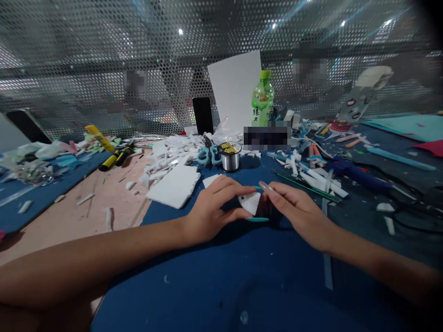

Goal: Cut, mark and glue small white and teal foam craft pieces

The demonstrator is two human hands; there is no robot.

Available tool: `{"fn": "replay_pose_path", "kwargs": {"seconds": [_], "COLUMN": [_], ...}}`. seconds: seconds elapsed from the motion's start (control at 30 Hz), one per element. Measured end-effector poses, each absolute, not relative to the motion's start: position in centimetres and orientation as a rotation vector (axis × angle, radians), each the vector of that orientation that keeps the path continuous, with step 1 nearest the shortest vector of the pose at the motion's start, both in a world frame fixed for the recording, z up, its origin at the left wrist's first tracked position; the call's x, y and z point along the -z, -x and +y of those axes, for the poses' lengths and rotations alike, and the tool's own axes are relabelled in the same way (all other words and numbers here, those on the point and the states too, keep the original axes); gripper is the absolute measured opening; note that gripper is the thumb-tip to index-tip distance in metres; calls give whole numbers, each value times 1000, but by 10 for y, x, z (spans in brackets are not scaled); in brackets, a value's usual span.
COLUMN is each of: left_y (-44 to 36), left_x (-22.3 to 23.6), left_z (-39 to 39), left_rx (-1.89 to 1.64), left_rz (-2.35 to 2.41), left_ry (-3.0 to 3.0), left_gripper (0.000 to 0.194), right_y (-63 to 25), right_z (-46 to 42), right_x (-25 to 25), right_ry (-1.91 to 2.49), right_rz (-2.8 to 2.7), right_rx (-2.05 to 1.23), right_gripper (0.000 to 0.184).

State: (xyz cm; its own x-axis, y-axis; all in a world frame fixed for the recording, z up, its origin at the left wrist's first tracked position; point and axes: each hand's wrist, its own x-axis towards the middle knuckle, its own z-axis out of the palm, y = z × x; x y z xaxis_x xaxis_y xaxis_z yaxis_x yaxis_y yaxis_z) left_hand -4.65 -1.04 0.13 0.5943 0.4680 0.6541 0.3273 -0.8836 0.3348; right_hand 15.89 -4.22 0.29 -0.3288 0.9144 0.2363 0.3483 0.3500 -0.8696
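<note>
My left hand (216, 207) pinches a small white foam piece (250, 203) between thumb and fingers, just above the blue mat (207, 281). The piece has a rounded edge and one small dark dot. Close by on its right, my right hand (296, 207) has its thumb and fingers drawn together; whatever is between them, if anything, is hidden. Just beyond the hands stand a spool of thin clear line or wire (230, 161) and a pair of light blue scissors (208, 156). A white foam sheet (175, 185) lies left of the hands.
White foam scraps (166, 150) heap behind the sheet. A green drink bottle (263, 103), a phone (203, 115) and a white board (235, 87) stand at the back. Right are a blue glue gun (360, 175), its cord and a clear water bottle (356, 103); yellow markers (99, 138) lie left.
</note>
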Motion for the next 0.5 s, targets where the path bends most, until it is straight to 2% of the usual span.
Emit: {"fn": "replay_pose_path", "kwargs": {"seconds": [0.33,0.5], "left_y": [48,48], "left_x": [1,-1], "left_z": [-5,-5], "left_rx": [-1106,-989], "left_rz": [577,528], "left_ry": [-2477,-2454], "left_gripper": [36,36], "right_y": [-158,-155], "right_z": [-38,-38], "right_x": [1,1], "right_ry": [1112,1077], "right_rz": [-1696,-1647], "right_rx": [-1167,-1300], "right_gripper": [36,30]}}
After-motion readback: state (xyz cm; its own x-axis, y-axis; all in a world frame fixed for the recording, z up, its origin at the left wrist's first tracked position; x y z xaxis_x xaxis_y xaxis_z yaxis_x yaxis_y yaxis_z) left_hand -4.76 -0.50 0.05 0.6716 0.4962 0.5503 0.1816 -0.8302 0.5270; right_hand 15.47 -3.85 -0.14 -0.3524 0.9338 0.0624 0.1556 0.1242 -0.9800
